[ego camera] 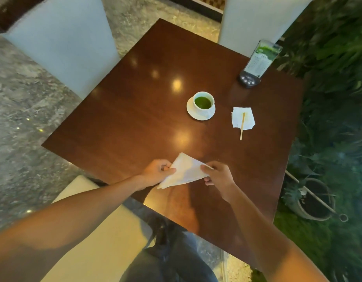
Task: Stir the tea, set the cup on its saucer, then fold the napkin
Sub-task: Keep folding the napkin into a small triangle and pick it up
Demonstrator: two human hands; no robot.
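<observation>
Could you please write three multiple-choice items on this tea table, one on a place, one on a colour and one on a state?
1. Where does the wooden stirrer lie?
A. In the cup
B. Across the small flat napkin, its near end on the table
C. On the saucer

2. What colour is the tea in the cup?
A. Green
B. Brown
C. Red

3. In what state is the napkin between the hands?
A. Flat on the table
B. Crumpled into a ball
C. Folded to a triangle and pinched at both sides

Answers:
1 B: the stick crosses the white square right of the saucer.
2 A: the liquid is plainly green.
3 C: the left hand and right hand each pinch a side of the triangle.
</observation>
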